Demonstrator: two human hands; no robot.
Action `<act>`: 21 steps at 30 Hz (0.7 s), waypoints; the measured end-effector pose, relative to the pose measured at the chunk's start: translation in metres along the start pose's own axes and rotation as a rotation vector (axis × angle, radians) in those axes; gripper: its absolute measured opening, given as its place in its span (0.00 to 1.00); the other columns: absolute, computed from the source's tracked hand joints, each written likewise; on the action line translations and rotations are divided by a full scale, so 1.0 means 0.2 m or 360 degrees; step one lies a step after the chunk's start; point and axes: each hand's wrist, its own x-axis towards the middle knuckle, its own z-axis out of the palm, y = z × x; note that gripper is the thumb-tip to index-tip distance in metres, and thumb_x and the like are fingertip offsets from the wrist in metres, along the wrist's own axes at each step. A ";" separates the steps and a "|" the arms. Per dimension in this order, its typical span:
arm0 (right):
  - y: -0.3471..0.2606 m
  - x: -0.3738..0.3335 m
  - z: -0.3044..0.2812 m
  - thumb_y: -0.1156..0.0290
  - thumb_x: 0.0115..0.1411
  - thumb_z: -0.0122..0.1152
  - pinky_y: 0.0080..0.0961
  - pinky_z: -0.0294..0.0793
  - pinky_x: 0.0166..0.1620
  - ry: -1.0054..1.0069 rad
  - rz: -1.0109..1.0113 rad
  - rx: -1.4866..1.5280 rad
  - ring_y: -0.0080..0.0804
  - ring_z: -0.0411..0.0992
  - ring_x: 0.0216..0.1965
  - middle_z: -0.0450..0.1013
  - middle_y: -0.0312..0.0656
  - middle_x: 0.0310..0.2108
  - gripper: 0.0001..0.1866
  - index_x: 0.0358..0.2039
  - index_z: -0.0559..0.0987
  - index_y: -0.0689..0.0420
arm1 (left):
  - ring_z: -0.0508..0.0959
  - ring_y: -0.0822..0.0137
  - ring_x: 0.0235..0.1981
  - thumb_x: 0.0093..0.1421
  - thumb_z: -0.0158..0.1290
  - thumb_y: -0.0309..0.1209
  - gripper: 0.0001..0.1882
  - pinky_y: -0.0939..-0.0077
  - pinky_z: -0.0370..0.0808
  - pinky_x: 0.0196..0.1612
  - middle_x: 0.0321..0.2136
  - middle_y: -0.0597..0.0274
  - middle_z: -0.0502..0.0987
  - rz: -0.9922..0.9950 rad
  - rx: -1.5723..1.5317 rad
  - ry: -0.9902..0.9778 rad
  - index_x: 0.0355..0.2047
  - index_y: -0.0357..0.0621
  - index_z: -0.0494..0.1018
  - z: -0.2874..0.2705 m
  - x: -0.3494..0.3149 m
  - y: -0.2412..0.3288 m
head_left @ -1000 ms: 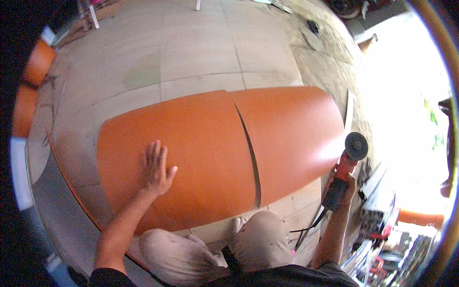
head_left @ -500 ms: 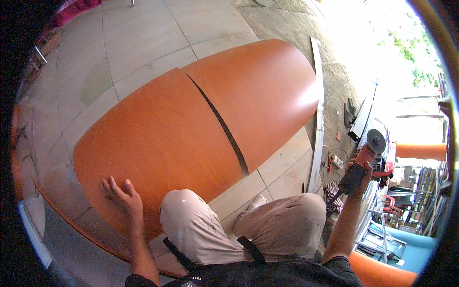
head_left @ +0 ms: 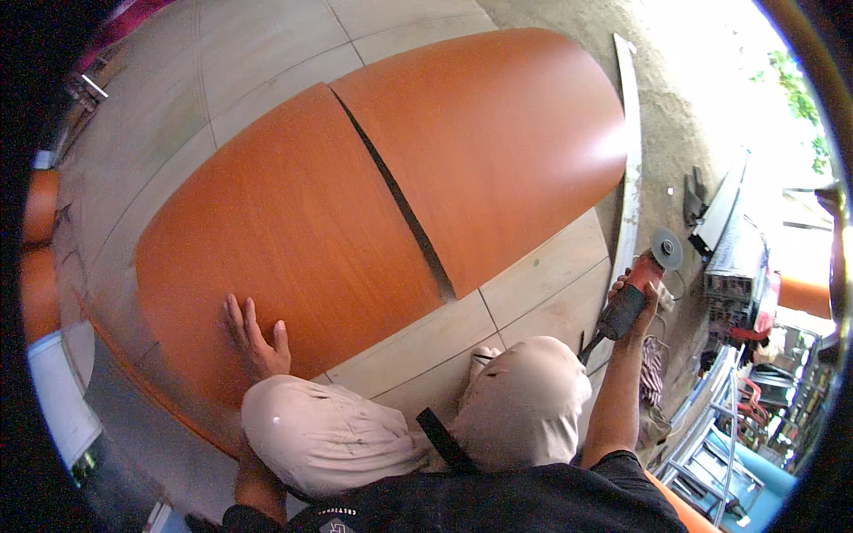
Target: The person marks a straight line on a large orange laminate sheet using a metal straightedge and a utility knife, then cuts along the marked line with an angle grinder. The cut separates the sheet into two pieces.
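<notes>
The cut through the orange board looks nearly complete: a dark slit runs from its far edge in the upper middle of the frame down to a point close to the near edge, just left of centre-right. By my judgement only a short bridge at the near end, if any, is left to saw; the very end of the slit is hard to read.

The board lies flat on the tiled floor, filling the centre of the frame. It is smooth, glossy and wood-grained, with a bright glare on its right part.

The left hand lies flat and spread on the board's near edge, at lower left, gripping nothing. The right hand, at the right of the frame, is closed around the red and black angle grinder, held off the board with its disc pointing up and away.
</notes>
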 end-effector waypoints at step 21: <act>0.44 0.15 -0.51 0.51 0.61 0.61 0.34 0.82 0.36 0.0118 0.0234 0.0204 0.41 0.77 0.35 0.76 0.48 0.38 0.31 0.54 0.71 0.63 | 0.44 0.41 0.76 0.63 0.59 0.42 0.40 0.40 0.48 0.73 0.75 0.42 0.43 -0.1033 0.0425 -0.0496 0.71 0.43 0.58 -0.23 -1.10 0.11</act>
